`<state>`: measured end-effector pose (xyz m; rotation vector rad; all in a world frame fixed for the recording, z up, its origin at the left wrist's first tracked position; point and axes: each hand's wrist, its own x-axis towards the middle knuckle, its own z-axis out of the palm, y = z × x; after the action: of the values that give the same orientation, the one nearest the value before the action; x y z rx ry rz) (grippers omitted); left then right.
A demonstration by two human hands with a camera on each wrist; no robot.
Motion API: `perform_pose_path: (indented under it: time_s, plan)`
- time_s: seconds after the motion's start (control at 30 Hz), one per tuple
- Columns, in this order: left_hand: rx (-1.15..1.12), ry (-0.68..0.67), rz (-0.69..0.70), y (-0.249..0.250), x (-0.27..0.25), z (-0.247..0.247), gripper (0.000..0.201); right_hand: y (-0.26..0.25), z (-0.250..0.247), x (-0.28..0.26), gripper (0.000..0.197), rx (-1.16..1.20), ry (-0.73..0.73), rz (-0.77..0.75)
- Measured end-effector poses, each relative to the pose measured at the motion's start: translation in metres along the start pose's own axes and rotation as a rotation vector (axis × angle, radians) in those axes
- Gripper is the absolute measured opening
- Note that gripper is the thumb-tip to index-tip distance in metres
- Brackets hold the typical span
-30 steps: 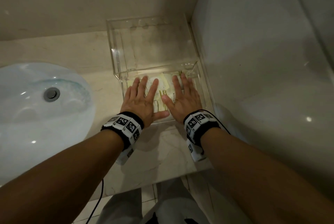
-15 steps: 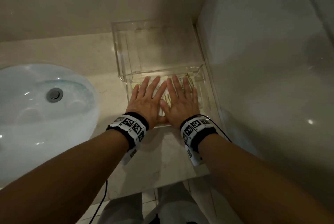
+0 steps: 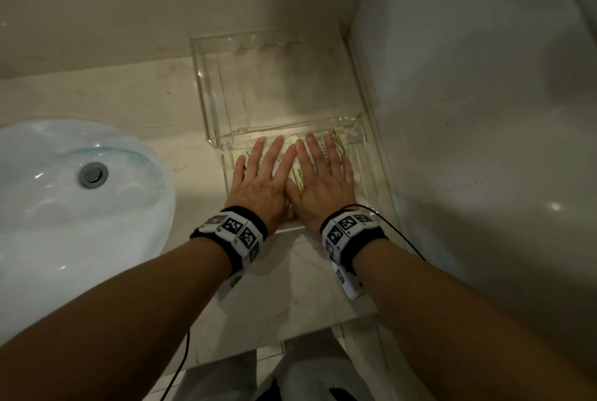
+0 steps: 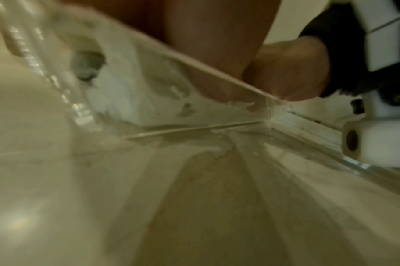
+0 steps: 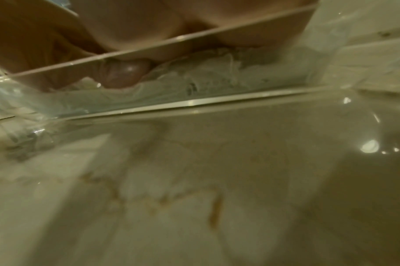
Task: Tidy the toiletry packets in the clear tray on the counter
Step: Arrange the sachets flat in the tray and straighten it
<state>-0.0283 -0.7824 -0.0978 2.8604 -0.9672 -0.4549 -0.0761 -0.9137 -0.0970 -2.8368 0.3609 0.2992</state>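
Both hands, left hand [image 3: 261,187] and right hand [image 3: 323,187], are pressing flat, fingers straight, on the toiletry packets [image 3: 337,143] in the clear tray's [image 3: 210,103] near section on the desk [image 3: 307,277]; uneven pressure is likely crumpling packets or sliding the tray.

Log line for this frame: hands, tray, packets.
left hand: flat on packets | right hand: flat on packets, beside left | clear tray: on counter, in corner | nothing gripped

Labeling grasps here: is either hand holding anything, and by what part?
Nothing held. Left hand and right hand lie flat, fingers straight, pressing the toiletry packets down inside the clear tray.
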Motion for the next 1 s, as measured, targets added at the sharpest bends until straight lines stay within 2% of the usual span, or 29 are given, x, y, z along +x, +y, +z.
perform_pose_path:
  time_s: [0.23, 0.37, 0.43, 0.63, 0.83, 1.0]
  plan:
    - [-0.032, -0.036, 0.015, -0.001, 0.0, -0.003, 0.11, 0.004, -0.004, -0.001, 0.072, 0.026, -0.043, -0.009]
    - [0.016, -0.018, 0.052, 0.003, -0.002, -0.01, 0.113, 0.01, -0.011, -0.009, 0.077, 0.062, 0.065, 0.089]
    - [0.052, -0.008, 0.071, 0.006, -0.001, -0.014, 0.114, 0.013, -0.016, -0.009, 0.077, 0.05, 0.096, 0.086]
    - [0.028, -0.041, 0.053, 0.005, 0.004, -0.007, 0.117, 0.023, -0.004, 0.003, 0.073, 0.054, 0.021, 0.032]
    - [-0.015, 0.025, 0.053, 0.005, 0.005, 0.001, 0.113, 0.023, 0.003, 0.006, 0.076, 0.044, 0.037, 0.063]
    - [-0.011, 0.017, 0.043, 0.006, 0.006, -0.001, 0.114, 0.022, 0.003, 0.007, 0.075, 0.01, 0.035, 0.069]
